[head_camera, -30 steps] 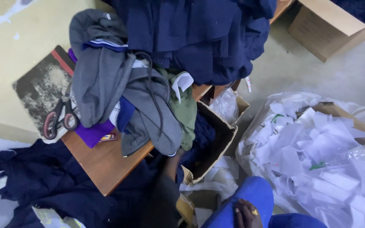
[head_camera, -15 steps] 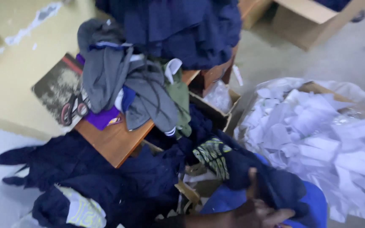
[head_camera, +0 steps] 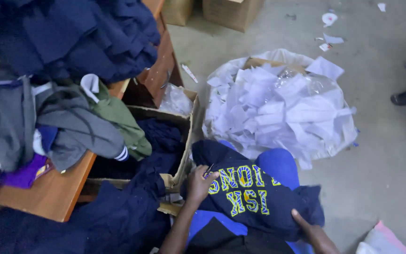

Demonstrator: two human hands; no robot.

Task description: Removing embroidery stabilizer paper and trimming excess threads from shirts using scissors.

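The left hand (head_camera: 199, 183) is low in the middle, a bit to the left. Its arm comes up from the near edge. The fingers (head_camera: 211, 176) are bent and seem to pinch something small. The right hand (head_camera: 312, 231) is near the bottom right, palm down, fingers stretched flat toward the left.

Small metal tool (head_camera: 209, 169) in left hand (head_camera: 198, 184), indistinct

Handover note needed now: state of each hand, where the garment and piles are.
Left hand: grip on a small metal tool, too small to identify, at the lettering of the navy sweatshirt with yellow letters on the lap.
Right hand: resting on that sweatshirt's lower edge.
Open cardboard box of dark clothes: left of it.
Sack of white paper scraps: ahead.
Grey and green clothes on wooden table.
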